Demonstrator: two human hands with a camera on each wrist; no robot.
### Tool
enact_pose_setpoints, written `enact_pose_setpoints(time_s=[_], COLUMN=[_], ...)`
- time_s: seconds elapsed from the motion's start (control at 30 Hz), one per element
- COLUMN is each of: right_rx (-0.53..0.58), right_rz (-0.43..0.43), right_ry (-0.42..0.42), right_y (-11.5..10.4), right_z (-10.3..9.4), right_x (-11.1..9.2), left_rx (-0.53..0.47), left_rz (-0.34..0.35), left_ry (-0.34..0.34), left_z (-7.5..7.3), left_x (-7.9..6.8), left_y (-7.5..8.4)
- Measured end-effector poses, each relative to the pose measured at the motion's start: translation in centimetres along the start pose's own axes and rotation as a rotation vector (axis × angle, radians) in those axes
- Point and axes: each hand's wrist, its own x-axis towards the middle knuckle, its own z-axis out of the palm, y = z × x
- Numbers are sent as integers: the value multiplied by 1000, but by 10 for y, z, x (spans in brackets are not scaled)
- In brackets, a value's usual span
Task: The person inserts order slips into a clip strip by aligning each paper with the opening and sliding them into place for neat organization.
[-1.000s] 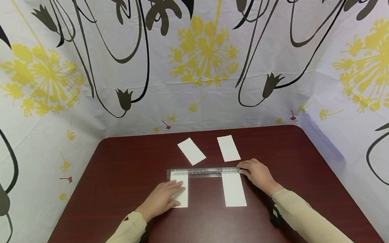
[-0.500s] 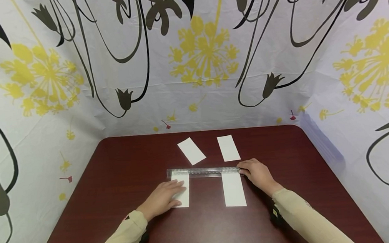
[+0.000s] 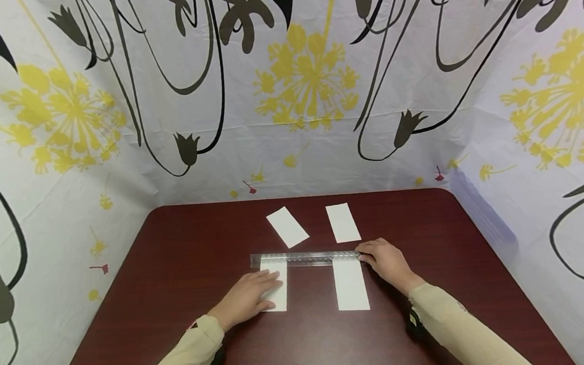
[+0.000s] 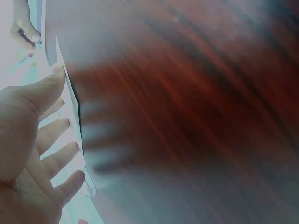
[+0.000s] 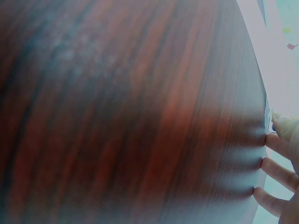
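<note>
The left hand (image 3: 247,296) lies on the near left card (image 3: 280,295), fingers spread and nearly straight; its grip is closed round nothing and simply bears on the paper. That card is near the middle of the dark bench (image 3: 198,243), its far end overlapping the clear ruler (image 3: 309,258). It looks light and thin, stiff enough to slide flat but likely to crease if pinched hard, so flat fingertips on its face or along its long left edge should suit it.

Beyond the ruler, the far left card (image 3: 288,227) lies askew, touching nothing. The ruler itself runs left to right across the far ends of both near cards; I judge it light, rigid plastic, rather slippery on the polished wood, and best held at an end. The far right card (image 3: 343,222) lies slightly tilted beyond it.

On the near side, the right card (image 3: 351,284) lies almost straight, its far end at the ruler and no hand on it. Furthest right, the right hand (image 3: 389,264) seems to grip the ruler's right end between thumb and fingers, though the right wrist view crops that contact.
</note>
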Motion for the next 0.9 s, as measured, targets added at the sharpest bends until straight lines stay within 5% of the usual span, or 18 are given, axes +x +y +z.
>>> enact_pose_setpoints(time_s=[0.9], right_rx=[5], right_rz=[-1], right_ry=[5], right_y=[0], right_z=[2], right_x=[0], left_rx=[11], left_rz=[20], left_ry=[2], left_z=[6], left_x=[12], left_y=[6])
